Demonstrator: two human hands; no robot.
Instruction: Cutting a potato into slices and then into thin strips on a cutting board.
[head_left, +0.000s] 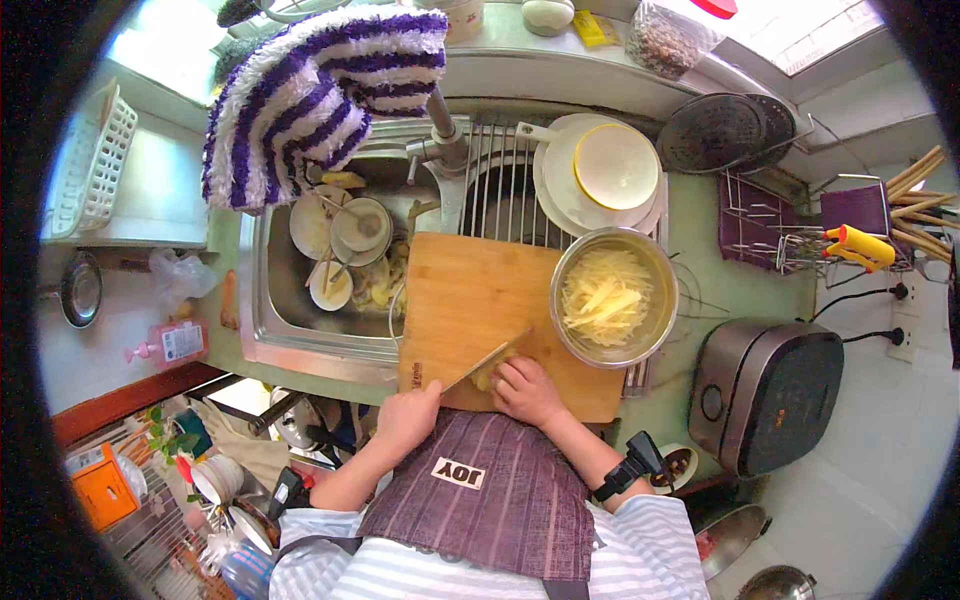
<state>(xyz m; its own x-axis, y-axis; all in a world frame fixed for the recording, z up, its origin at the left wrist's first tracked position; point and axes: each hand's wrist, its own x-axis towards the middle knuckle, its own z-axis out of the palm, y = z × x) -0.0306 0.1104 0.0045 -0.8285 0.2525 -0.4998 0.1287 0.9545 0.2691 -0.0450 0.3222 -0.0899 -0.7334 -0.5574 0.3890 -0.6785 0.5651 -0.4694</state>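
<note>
My left hand (409, 416) is closed around the handle of a kitchen knife (480, 363), whose blade slants up and right over a wooden cutting board (472, 292). Close beside the blade, my right hand (525, 390) rests with bent fingers on a pale yellowish piece of food (486, 375), perhaps potato; the fingers partly hide it. On the board's right side, overlapping its edge, stands a steel bowl (667, 300) holding pale yellow shredded strips (606, 296). The knife's handle is hidden in the left hand.
The board lies over the right part of a steel sink (259, 300) containing dirty bowls (361, 232) and peelings. Behind it, plates and a white pan (615, 165) sit on a metal rack. A striped towel (322, 97) hangs over the faucet. A dark appliance (765, 397) stands at right.
</note>
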